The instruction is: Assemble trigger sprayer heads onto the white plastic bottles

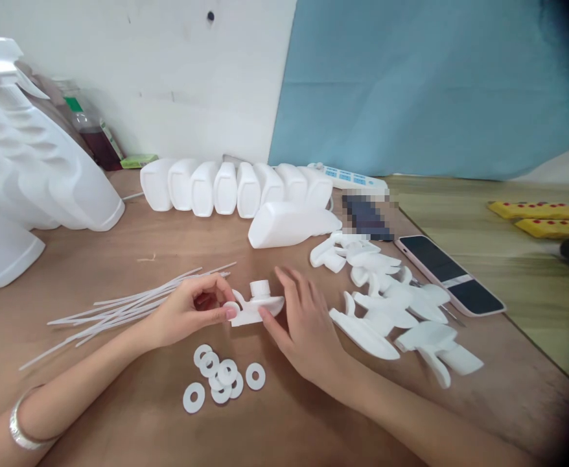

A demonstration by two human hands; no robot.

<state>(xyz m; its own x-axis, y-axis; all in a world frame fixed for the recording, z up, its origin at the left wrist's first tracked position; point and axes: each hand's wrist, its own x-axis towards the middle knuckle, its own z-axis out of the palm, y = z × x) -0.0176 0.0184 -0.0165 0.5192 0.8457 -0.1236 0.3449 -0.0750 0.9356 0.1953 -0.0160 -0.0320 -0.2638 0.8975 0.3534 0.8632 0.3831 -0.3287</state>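
A white trigger spray head (253, 310) lies on the tabletop between my hands, its round cap (260, 288) facing up. My right hand (306, 324) is closed loosely about its right end, with the thumb on the near side and the fingers behind. Between thumb and forefinger, my left hand (187, 311) pinches a small white ring washer (234, 307) beside the left end of the spray head. Several more flat washers (194, 397) lie just in front. Thin white dip tubes (104, 318) are spread under and beyond my left wrist.
More spray heads (386, 292) are heaped to the right, near a phone (452, 275) and a pixelated dark object (367, 217). White bottles (225, 189) lie in a row behind, one bottle (289, 224) before them. Assembled spray bottles (70, 149) stand left; a power strip (352, 178) is at the back.
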